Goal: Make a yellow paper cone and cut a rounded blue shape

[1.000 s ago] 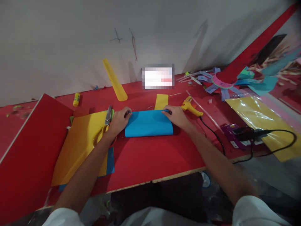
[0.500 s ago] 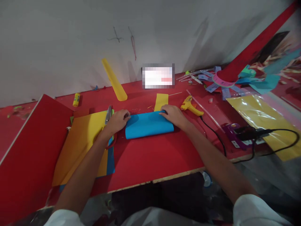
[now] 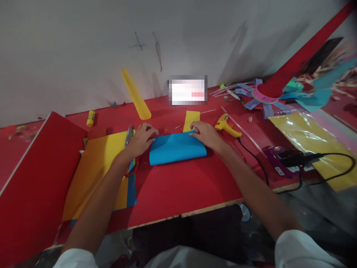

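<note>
The doubled-over bright-blue paper sheet (image 3: pixel 177 149) lies on the red table (image 3: pixel 181 191); the right hand (image 3: pixel 208 136) pinches its far-right corner, the left hand's (image 3: pixel 140 140) grip loosely spread by its far-left. Folding seems underway; next calls for aligning edges.

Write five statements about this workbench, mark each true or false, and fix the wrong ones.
1. The right hand grips the far edge of the blue sheet. True.
2. The yellow glue gun lies left of the blue sheet. False: it lies to the right.
3. The blue sheet is spread flat. False: it is bent over, with a rounded near side.
4. On the left, yellow paper partly covers blue paper. True.
5. The right hand holds the scissors. False: they lie by the left hand.
</note>
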`<state>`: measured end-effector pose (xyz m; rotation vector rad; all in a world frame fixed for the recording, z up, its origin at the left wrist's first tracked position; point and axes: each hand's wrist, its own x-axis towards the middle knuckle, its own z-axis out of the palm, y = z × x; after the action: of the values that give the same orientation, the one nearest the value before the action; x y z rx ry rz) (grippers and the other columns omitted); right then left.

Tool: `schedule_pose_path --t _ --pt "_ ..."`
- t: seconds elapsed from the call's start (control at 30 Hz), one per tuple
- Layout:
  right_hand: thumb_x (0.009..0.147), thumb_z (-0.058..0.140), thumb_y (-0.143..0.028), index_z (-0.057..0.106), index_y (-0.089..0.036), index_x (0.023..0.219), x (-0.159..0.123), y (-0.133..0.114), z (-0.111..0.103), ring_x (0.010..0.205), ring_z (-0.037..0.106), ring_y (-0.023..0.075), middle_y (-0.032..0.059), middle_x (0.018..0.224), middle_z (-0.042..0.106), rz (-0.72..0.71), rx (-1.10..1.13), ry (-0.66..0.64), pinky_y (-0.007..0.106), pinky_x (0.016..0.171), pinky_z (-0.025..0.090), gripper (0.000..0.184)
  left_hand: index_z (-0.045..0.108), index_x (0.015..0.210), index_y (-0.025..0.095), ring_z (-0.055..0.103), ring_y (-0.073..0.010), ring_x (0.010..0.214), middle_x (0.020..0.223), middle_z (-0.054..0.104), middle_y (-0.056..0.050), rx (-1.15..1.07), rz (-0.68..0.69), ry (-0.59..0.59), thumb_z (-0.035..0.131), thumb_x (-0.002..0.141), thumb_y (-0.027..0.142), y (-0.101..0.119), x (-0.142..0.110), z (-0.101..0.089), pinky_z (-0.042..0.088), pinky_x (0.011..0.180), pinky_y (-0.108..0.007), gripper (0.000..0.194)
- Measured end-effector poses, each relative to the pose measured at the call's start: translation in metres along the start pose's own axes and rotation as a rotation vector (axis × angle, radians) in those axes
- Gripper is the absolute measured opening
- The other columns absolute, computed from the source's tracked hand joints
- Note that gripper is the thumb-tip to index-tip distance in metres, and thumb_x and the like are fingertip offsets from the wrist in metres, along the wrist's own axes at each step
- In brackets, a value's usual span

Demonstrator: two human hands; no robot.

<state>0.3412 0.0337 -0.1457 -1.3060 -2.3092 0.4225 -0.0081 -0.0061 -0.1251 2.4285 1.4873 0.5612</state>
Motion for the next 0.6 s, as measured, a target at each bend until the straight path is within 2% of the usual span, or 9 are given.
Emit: schedule_pose_path --t 0.07,0.2,0.3,0.37,0.43,0.5,0.57,0.6 --pt "0.1 0.069 -0.03 0.071 -0.023 0.106 -0.001 -0.002 -0.002 0.087 0.063 0.0233 0.0077 0.102 0.071 -0.006 -0.056 -0.012 0.033 0.068 0.034 0.009 0.074 0.113 0.028 0.055 -0.0305 0.115 0.124 0.059 -0.011 0.034 0.07 -0.064 0.058 0.097 0.02 0.0 0.003 -0.004 0.045 0.103 -0.048 0.024" --pt "0.102 0.065 -0.028 0.074 -0.024 0.099 -0.001 -0.005 -0.005 0.088 0.064 0.024 0.0079 0.099 0.072 -0.029 -0.1 -0.054 0.034 0.067 0.033 0.01 0.077 0.11 0.029 0.056 -0.0298 0.112 0.121 0.062 -0.011 0.07 0.142 -0.188 0.054 0.097 0.015 0.002 0.01 -0.013 0.045 0.097 -0.045 0.03" --pt "0.103 0.063 -0.028 0.076 -0.024 0.101 0.0 -0.005 -0.005 0.09 0.066 0.024 0.0083 0.102 0.075 -0.042 -0.096 -0.07 0.034 0.069 0.035 0.014 0.077 0.111 0.028 0.059 -0.0305 0.112 0.119 0.065 -0.01 0.127 0.092 -0.285 0.059 0.101 0.028 0.015 0.016 -0.02 0.045 0.092 -0.043 0.021" --pt "0.104 0.061 -0.029 0.076 -0.023 0.104 0.0 -0.005 -0.006 0.093 0.066 0.0239 0.0085 0.104 0.075 -0.052 -0.101 -0.09 0.034 0.07 0.037 0.016 0.076 0.115 0.025 0.062 -0.0301 0.107 0.116 0.067 -0.01 0.17 0.028 -0.32 0.058 0.105 0.043 0.029 0.018 -0.024 0.044 0.087 -0.041 0.027" --pt "0.104 0.06 -0.029 0.077 -0.022 0.107 0.0 -0.005 -0.007 0.095 0.066 0.0234 0.0085 0.106 0.075 -0.052 -0.109 -0.106 0.033 0.072 0.038 0.018 0.072 0.114 0.019 0.062 -0.0304 0.104 0.115 0.067 -0.012 0.241 0.016 -0.356 0.057 0.105 0.046 0.045 0.018 -0.027 0.045 0.083 -0.039 0.033" --pt "0.104 0.06 -0.029 0.077 -0.021 0.108 0.0 -0.006 -0.007 0.096 0.066 0.0228 0.0082 0.107 0.075 -0.045 -0.115 -0.112 0.032 0.073 0.037 0.019 0.067 0.111 0.015 0.062 -0.03 0.104 0.115 0.066 -0.013 0.25 0.03 -0.414 0.058 0.103 0.036 0.058 0.018 -0.029 0.045 0.08 -0.037 0.024" --pt "0.104 0.06 -0.029 0.077 -0.021 0.108 -0.001 -0.007 -0.008 0.096 0.066 0.0224 0.0081 0.108 0.075 -0.033 -0.121 -0.107 0.031 0.072 0.036 0.019 0.063 0.112 0.015 0.063 -0.027 0.105 0.118 0.065 -0.012 0.176 0.081 -0.463 0.052 0.102 0.023 0.068 0.018 -0.028 0.046 0.081 -0.035 0.017" --pt "0.104 0.06 -0.029 0.077 -0.021 0.108 -0.001 -0.007 -0.008 0.095 0.065 0.0223 0.008 0.107 0.075 -0.03 -0.124 -0.105 0.031 0.072 0.036 0.019 0.062 0.114 0.016 0.063 -0.0255 0.105 0.119 0.065 -0.012 0.142 0.113 -0.475 0.047 0.102 0.017 0.071 0.017 -0.027 0.046 0.082 -0.034 0.019"
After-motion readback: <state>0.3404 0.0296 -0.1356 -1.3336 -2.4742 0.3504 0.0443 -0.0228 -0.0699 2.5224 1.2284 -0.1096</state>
